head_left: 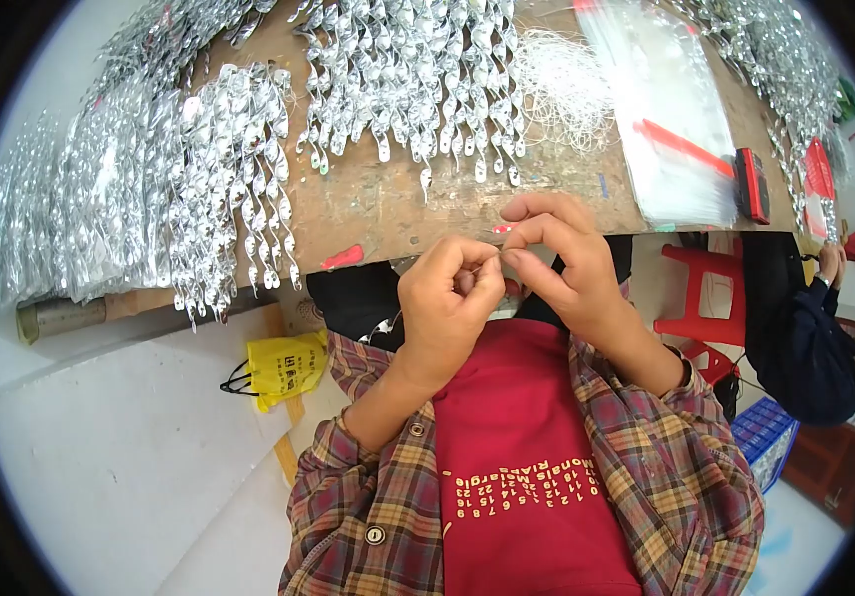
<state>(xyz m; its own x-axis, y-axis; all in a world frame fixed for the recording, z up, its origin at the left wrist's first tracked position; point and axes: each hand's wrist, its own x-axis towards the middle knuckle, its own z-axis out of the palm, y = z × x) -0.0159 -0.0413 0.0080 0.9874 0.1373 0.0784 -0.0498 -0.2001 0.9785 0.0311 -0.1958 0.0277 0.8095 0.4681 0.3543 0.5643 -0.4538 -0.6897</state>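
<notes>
In front of my chest, just off the table's near edge, both hands meet at the fingertips. My left hand (452, 303) is closed, its thumb pressed against the curled index finger. My right hand (568, 256) pinches with thumb and index finger at the same spot, its other fingers bent loosely above. What lies between the fingertips is too small to make out. Beyond the hands, twisted silver foil strips (397, 79) lie in rows on the wooden table (388, 214). A tangled heap of thin white string loops (568, 89) rests to their right.
More silver strips (233, 159) hang over the table's left edge. Clear plastic bags (671, 119) and a small red-and-black box (751, 186) lie at right. A yellow bag (286, 368) sits below left. A red stool (702, 293) and another person (810, 338) are at right.
</notes>
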